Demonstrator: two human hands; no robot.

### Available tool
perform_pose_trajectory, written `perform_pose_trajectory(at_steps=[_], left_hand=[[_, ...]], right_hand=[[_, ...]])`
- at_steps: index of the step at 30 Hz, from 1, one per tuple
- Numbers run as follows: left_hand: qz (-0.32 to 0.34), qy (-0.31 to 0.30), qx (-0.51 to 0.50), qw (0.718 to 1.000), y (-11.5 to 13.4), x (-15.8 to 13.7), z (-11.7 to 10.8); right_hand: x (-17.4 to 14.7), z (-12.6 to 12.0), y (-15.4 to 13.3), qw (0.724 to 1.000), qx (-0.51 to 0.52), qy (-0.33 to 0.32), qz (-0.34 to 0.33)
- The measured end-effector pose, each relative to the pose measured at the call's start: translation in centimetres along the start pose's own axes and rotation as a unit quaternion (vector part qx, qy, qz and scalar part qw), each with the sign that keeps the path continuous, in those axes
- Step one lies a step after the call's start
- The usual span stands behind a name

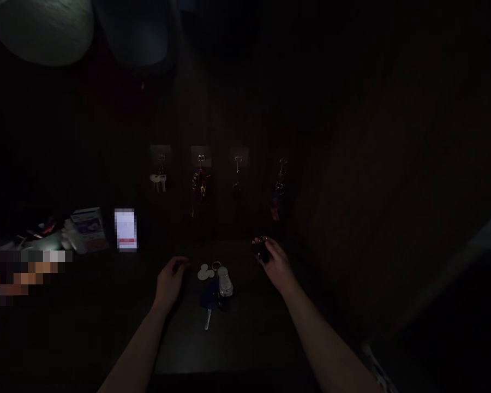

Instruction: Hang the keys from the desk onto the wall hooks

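Note:
In dim light, my right hand (279,268) is closed round a small dark object (262,251) with a few metallic glints at its top, too dark to name. My left hand (171,281) rests on the dark tabletop (188,352), its fingers loosely bent and apart with nothing visible in them. Between my hands lies a bunch of keys: a blue-headed car key (209,297), a silvery-white remote fob (225,281), a pale mouse-head-shaped tag (205,272) and a metal ring (216,266).
On the wall behind, keys (159,180), a red and yellow cord (202,185), a small dark ring (237,188) and a reddish item (275,207) hang from hooks. Caps (45,33) hang upper left. A box (90,229) and a lit, blurred-out panel (125,229) stand left.

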State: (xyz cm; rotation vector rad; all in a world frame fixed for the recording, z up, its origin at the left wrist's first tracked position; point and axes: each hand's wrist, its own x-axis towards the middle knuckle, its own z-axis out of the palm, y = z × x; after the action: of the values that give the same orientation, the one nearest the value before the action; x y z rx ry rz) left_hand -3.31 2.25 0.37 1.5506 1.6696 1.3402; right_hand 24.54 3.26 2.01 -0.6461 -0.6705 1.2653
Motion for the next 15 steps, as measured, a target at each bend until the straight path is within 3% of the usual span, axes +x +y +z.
perform_pose_trajectory(at_steps=[8,15], left_hand=[[0.013,-0.004,-0.009,1.0,-0.7,0.2,0.1],[0.013,-0.016,-0.009,1.0,-0.6,0.1,0.0]], right_hand=[[1.0,2.0,-1.0,0.994,-0.097,0.032,-0.044],[3.4,5.5,-2.2,0.97,-0.174,0.054,-0.164]])
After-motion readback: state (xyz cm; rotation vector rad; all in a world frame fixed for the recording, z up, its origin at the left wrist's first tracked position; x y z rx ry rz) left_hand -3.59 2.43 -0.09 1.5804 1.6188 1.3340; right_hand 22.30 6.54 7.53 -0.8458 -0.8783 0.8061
